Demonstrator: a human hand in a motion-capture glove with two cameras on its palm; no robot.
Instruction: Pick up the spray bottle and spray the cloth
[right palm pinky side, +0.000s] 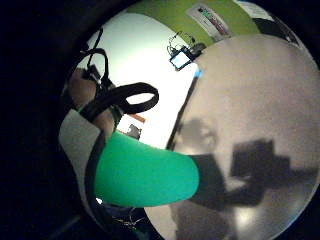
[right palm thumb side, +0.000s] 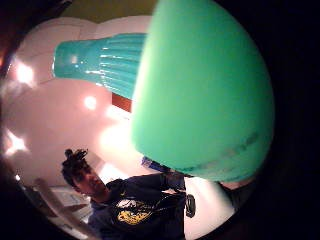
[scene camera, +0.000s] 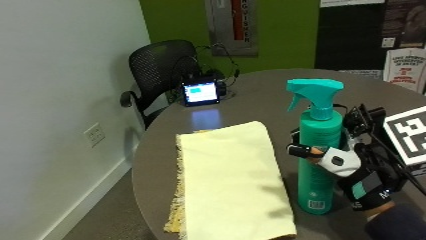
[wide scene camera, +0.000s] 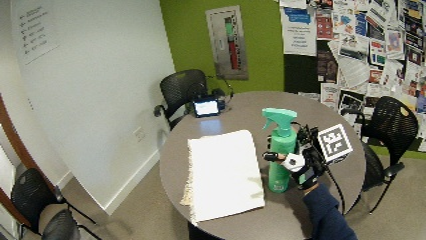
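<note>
A teal spray bottle (scene camera: 319, 170) stands upright on the round grey table (scene camera: 279, 85), its nozzle pointing left toward the cloth. My gloved right hand (scene camera: 359, 175) grips the bottle's body from the right, thumb across its front and fingers curled behind. A pale yellow cloth (scene camera: 226, 180) lies flat on the table just left of the bottle, a fringed edge at its left side. The wide outside view shows the same bottle (wide scene camera: 281, 155), hand (wide scene camera: 303, 167) and cloth (wide scene camera: 223, 172). Both palm views are filled by the bottle (right palm thumb side: 200, 90) (right palm pinky side: 145, 172).
A small device with a lit screen (scene camera: 201, 93) stands at the table's far edge with cables behind it. A black mesh chair (scene camera: 163, 65) sits beyond it; another chair (wide scene camera: 393, 125) is at the right. White wall at left.
</note>
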